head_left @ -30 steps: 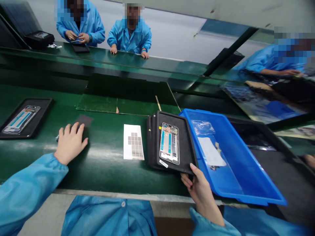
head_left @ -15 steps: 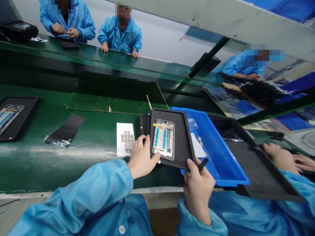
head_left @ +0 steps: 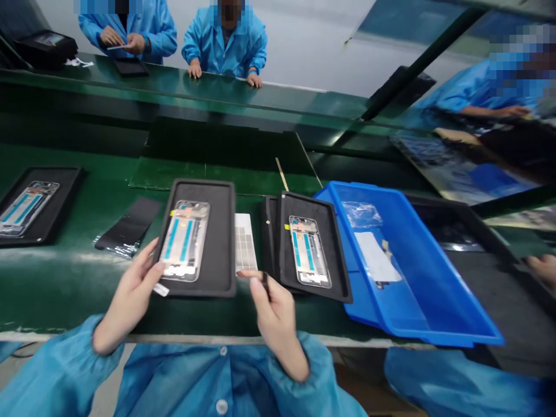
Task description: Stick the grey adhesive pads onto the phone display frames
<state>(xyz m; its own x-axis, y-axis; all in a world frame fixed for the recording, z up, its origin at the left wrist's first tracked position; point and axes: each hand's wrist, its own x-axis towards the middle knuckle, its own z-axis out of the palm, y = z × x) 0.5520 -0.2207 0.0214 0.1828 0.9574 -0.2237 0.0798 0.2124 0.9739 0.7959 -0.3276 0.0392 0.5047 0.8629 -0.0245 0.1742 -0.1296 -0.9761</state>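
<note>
At the table (head_left: 191,320), left fingers (head_left: 153,279) are gripping a tray (head_left: 220,237), newly centred for handling, right fingers (head_left: 259,295) clutching a black stick (head_left: 264,282).

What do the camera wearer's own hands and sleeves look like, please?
The left hand and right hand are bare, without gloves. The sleeves are bright blue, loose and creased, gathered at the cuffs, matching the blue jacket with its pale round buttons.

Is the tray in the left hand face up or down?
Face up: the black tray shows its inner floor, with a phone frame on it.
</note>
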